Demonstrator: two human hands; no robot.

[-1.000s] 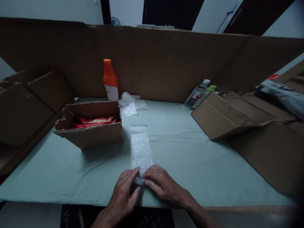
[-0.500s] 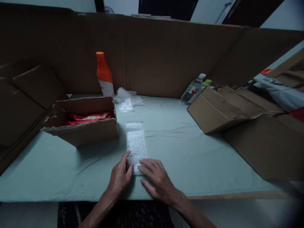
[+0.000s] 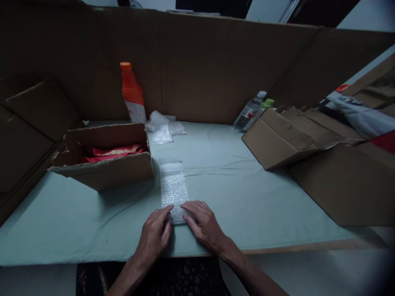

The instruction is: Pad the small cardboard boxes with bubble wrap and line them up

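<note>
A strip of clear bubble wrap (image 3: 173, 185) lies lengthwise on the pale green table (image 3: 234, 197), its near end rolled up. My left hand (image 3: 154, 234) and my right hand (image 3: 202, 224) rest side by side on that rolled end, fingers curled and pressing on it from left and right. What is inside the roll is hidden.
An open cardboard box (image 3: 101, 164) with red packets stands at the left. Behind it are an orange-capped bottle (image 3: 132, 95) and loose bubble wrap pieces (image 3: 163, 128). Flattened cardboard (image 3: 311, 144) and two bottles (image 3: 251, 111) lie at the right. A tall cardboard wall (image 3: 210, 70) closes the back.
Both hands have moved away from me along the strip, rolling its near end up; the flat part of the bubble wrap is shorter than a second ago.
</note>
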